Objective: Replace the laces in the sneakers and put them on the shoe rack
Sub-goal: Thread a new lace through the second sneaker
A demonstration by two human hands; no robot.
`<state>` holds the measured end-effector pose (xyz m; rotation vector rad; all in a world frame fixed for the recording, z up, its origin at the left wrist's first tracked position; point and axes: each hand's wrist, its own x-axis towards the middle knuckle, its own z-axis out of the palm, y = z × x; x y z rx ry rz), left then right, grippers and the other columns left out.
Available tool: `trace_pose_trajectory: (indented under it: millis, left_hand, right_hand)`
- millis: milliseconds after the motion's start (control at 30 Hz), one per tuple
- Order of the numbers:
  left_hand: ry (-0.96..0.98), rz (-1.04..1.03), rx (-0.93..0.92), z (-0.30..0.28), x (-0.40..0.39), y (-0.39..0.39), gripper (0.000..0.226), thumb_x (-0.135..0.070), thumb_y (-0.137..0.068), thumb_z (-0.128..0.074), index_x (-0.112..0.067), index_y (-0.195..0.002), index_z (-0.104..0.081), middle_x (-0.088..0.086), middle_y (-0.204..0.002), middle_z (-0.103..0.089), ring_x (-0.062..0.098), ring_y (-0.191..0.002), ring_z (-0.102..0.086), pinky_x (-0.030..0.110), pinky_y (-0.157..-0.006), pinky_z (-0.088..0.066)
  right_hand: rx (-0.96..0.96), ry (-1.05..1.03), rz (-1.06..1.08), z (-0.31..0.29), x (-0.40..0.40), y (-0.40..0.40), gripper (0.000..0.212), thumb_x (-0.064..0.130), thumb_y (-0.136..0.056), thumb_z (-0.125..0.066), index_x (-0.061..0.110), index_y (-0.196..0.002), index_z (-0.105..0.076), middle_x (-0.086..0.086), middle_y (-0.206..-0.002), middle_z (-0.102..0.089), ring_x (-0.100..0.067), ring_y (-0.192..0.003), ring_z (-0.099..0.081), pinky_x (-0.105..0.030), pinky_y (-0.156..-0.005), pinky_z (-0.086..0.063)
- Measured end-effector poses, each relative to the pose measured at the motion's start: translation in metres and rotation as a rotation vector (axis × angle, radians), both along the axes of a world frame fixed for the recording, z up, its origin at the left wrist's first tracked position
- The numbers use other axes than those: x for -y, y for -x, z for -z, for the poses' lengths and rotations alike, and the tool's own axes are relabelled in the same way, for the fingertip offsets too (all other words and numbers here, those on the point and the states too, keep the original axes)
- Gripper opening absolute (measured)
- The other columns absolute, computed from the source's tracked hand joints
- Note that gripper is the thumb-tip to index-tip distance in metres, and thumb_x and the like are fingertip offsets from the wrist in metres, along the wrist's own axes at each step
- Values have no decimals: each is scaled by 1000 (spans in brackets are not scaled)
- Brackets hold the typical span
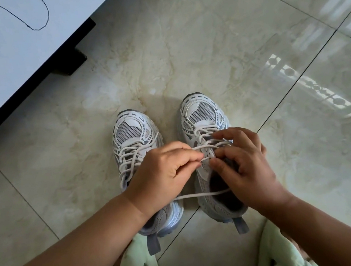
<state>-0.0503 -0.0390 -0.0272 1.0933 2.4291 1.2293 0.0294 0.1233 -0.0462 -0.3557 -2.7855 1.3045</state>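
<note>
A white cabinet point(9, 64) on dark feet occupies the upper left. Two white-and-grey mesh sneakers stand side by side on the glossy marble tile floor point(246, 37), toes pointing away. The left sneaker point(131, 133) is fully laced. The left hand point(164, 173) pinches the off-white round lace point(203, 194) over the right sneaker point(203, 116); the right hand point(246, 164) pinches its tip at an eyelet.

Left grip point(165, 169) pinching, right grip point(242, 158) fingers curled, nearly touching
</note>
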Motion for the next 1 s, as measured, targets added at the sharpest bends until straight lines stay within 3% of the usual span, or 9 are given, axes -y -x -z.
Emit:
trace_pose_trajectory:
  millis: [267, 467, 600, 700, 833, 1000]
  left_hand:
    - [100, 24, -15, 1, -3, -2, 19, -18, -87, -53, -6, -88, -67, 3, -86, -63, 7, -78, -57, 14, -73, -45]
    - [229, 28, -118, 1, -9, -5, 22, -21, -87, -45, -8, -85, -63, 3, -83, -60, 18, -74, -59, 29, -66, -48]
    - [150, -12, -44, 2, -13, -8, 20, -21, -84, -53, -8, -85, -68, 1, -83, -64, 17, -73, -62, 32, -64, -51]
    - [84, -30, 27, 2, -12, -10, 17, -20, -82, -59, -8, -87, -69, 0, -88, -63, 15, -75, -62, 32, -64, -52]
    - [180, -63, -14, 1, -14, -20, 26, -34, -75, -61, -13, -91, -60, 0, -103, -50, 14, -82, -59, 30, -65, -51]
    - [200, -164, 53, 7, -22, -27, 38, -35, -70, -56, -20, -103, -47, -3, -105, -45, 8, -80, -52, 11, -68, -42]
  right_hand:
    - [-23, 33, 11, 0, 0, -2, 24, 45, -79, -53, 26, -78, -67, 16, -116, -52, -12, -117, -35, -42, -93, -32]
    - [-21, 88, -25, -4, -2, -4, 26, 44, -77, -56, 28, -90, -71, 13, -118, -54, -13, -120, -36, -45, -96, -35]
    - [-34, 91, -31, -2, -4, -2, 22, 36, -76, -55, 23, -84, -72, 11, -116, -56, -17, -119, -38, -49, -94, -38]
    - [-66, 29, -33, 1, -4, 2, 17, 33, -73, -56, 21, -73, -69, 10, -111, -58, -16, -115, -40, -45, -91, -37]
    - [-106, -54, -51, 1, -5, 3, 14, 27, -70, -56, 17, -65, -64, 6, -110, -59, -17, -114, -40, -38, -87, -31]
    - [-194, -168, -93, -14, -20, -8, 13, 23, -68, -56, 13, -60, -58, 1, -104, -58, -20, -115, -42, -36, -87, -30]
